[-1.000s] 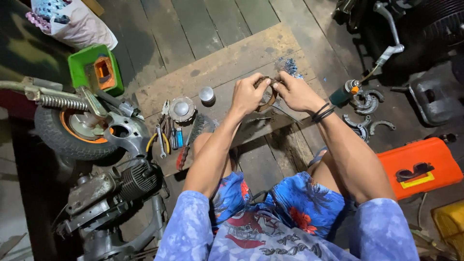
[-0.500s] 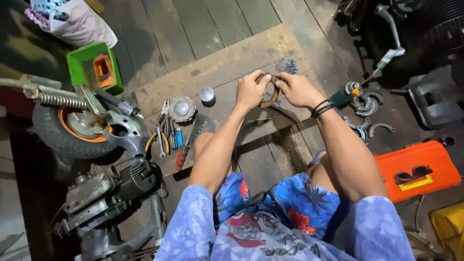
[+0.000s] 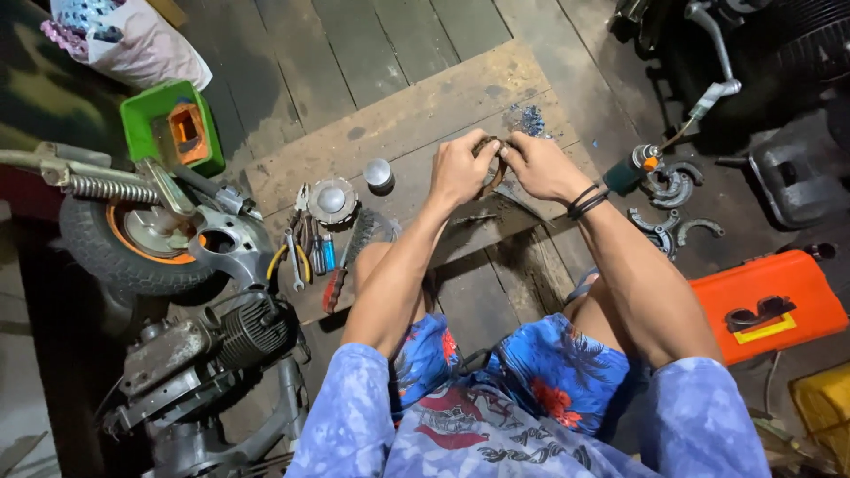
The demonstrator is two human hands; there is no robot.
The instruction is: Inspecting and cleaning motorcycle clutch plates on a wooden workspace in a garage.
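Observation:
My left hand [image 3: 460,170] and my right hand [image 3: 540,165] meet over a wooden board [image 3: 416,124] on the floor. Both grip a small dark ring-shaped metal part [image 3: 491,164] between their fingers; most of it is hidden by the fingers. My right wrist wears dark bands. A thin metal blade-like tool [image 3: 518,202] lies on the board just below my hands. My knees in blue flowered shorts are under my arms.
Left on the board lie a round metal cover [image 3: 331,199], a small metal cap [image 3: 379,173], pliers and screwdrivers [image 3: 310,252]. A small wheel with engine [image 3: 150,239] stands at the left, with a green box [image 3: 168,128] behind it. Brake shoes [image 3: 668,226], a torch [image 3: 636,168] and an orange case [image 3: 766,305] sit at the right.
My hands have stayed together on the ring part, with only slight finger movement. The view has shifted a little.

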